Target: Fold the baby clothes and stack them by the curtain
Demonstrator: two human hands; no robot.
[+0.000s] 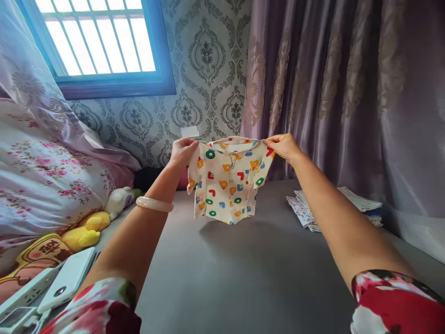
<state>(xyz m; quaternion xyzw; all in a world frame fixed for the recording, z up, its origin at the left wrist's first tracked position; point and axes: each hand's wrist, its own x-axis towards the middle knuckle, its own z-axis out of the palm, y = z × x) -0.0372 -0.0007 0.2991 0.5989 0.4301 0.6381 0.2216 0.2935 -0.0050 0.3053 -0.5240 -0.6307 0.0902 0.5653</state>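
Observation:
A small cream-coloured short-sleeved shirt [224, 185] with red, green, yellow and blue letter prints hangs stretched out in the middle of the view. My left hand [184, 149] pinches its left shoulder, and a pale bangle circles that wrist. On the other side, my right hand [284, 146] pinches the right shoulder between thumb and fingers. The neckline faces up between both hands. The hem hangs at or just above the grey bed surface [222, 273], where a shadow falls; whether it touches I cannot tell.
To the right lies a stack of folded clothes [306, 211], partly behind my right forearm. Along the left are a floral pillow [62, 181], a yellow plush toy [81, 234], a white plush toy [120, 202], a white power bank [67, 278] and a power strip [29, 290]. Curtains [313, 83] hang behind.

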